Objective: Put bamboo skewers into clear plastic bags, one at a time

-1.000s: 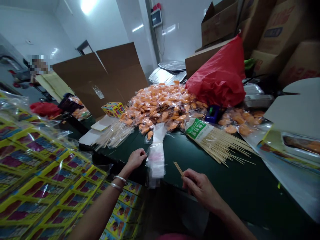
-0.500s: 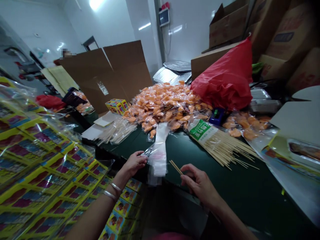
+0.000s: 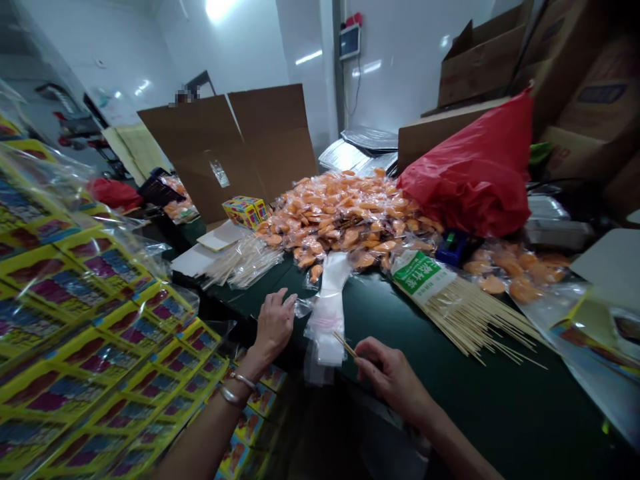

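Observation:
A clear plastic bag (image 3: 325, 327) lies flat on the dark green table (image 3: 500, 400), its lower end over the table's near edge. My left hand (image 3: 274, 327) is beside the bag with its fingers spread, near the bag's left edge, and holds nothing. To the bag's right, my right hand (image 3: 387, 377) pinches a few thin bamboo skewers (image 3: 345, 345), their tips pointing towards the bag. Behind both hands rises a heap of orange wrapped packets (image 3: 340, 220). A bundle of bamboo skewers (image 3: 463, 317) with a green label lies to the right.
Stacks of yellow printed packs (image 3: 85, 320) under plastic fill the left side, and more stand below the table edge. A red plastic bag (image 3: 470, 173), cardboard boxes (image 3: 480, 67), a blue tape dispenser (image 3: 453, 247) and a small colourful box (image 3: 245, 212) stand around the heap.
My left hand has let go of the bag's edge and spread its fingers. The whole scene has shifted right in the picture as my head turned left.

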{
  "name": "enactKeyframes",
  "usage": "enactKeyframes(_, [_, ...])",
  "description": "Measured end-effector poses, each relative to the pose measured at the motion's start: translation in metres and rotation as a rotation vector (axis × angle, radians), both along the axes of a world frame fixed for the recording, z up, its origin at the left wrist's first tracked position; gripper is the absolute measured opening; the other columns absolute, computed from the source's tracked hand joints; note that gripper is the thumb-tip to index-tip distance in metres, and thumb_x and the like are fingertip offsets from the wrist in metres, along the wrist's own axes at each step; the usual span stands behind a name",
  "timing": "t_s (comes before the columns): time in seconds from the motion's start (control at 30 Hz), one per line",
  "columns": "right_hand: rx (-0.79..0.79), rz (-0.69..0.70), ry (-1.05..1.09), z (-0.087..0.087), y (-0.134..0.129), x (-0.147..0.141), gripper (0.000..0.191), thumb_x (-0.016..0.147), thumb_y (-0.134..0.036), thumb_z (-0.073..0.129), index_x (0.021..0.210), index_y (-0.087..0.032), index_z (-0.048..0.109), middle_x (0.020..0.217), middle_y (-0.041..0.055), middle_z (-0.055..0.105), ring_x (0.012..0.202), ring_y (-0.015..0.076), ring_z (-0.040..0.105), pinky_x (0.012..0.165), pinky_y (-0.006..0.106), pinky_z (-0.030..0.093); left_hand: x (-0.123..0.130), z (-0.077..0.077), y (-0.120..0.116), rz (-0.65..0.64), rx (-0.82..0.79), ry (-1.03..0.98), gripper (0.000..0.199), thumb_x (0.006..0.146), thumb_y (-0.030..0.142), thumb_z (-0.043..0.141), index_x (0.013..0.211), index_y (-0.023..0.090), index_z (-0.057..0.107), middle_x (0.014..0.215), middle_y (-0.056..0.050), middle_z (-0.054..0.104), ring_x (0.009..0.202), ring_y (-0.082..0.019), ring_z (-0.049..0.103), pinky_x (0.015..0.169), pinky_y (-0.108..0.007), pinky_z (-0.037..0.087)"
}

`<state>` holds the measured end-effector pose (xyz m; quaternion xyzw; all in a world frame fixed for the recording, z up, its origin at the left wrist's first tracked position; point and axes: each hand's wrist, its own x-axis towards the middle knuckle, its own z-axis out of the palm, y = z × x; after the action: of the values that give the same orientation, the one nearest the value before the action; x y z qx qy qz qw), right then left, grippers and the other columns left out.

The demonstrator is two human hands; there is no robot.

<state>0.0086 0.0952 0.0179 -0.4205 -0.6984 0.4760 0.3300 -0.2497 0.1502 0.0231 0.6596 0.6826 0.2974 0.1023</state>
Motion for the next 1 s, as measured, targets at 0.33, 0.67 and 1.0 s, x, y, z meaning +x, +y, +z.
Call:
enactKeyframes(0.33, [0.016, -0.027, -0.018, 0.004, 0.011, -0.001, 0.017, 0.089, -0.032, 0.046, 0.083, -0.020, 0.055, 0.061, -0.0030, 0.060, 0.045, 0.0088, 0.045, 0.043, 0.019, 0.035, -0.001, -0.014, -0.006, 0.070, -0.131, -0.079, 0.029, 0.090, 0.036, 0.035, 0.087, 0.017, 0.057, 0.073, -0.003, 0.064, 0.060, -0.015, 0.058, 0.058, -0.026, 0.043])
enactKeyframes(0.67, [0.042, -0.019, -0.021, 0.004, 0.007, -0.006, 0.016, 0.089, -0.031, 0.046, 0.084, -0.019, 0.055, 0.061, -0.0025, 0.060, 0.046, 0.0086, 0.044, 0.044, 0.019, 0.035, 0.006, -0.012, 0.002, 0.039, -0.132, 0.130, 0.013, 0.081, 0.017, 0.049, 0.071, 0.020, 0.056, 0.077, -0.003, 0.060, 0.074, -0.017, 0.056, 0.070, -0.027, 0.039])
enactKeyframes(1.0, [0.057, -0.019, -0.024, 0.002, 0.008, -0.006, 0.016, 0.089, -0.031, 0.047, 0.084, -0.019, 0.056, 0.061, -0.0029, 0.060, 0.045, 0.0082, 0.044, 0.045, 0.019, 0.034, 0.001, -0.017, 0.002, 0.027, -0.143, 0.148, 0.008, 0.079, 0.026, 0.058, 0.075, 0.019, 0.055, 0.080, -0.003, 0.058, 0.077, -0.018, 0.053, 0.068, -0.027, 0.038])
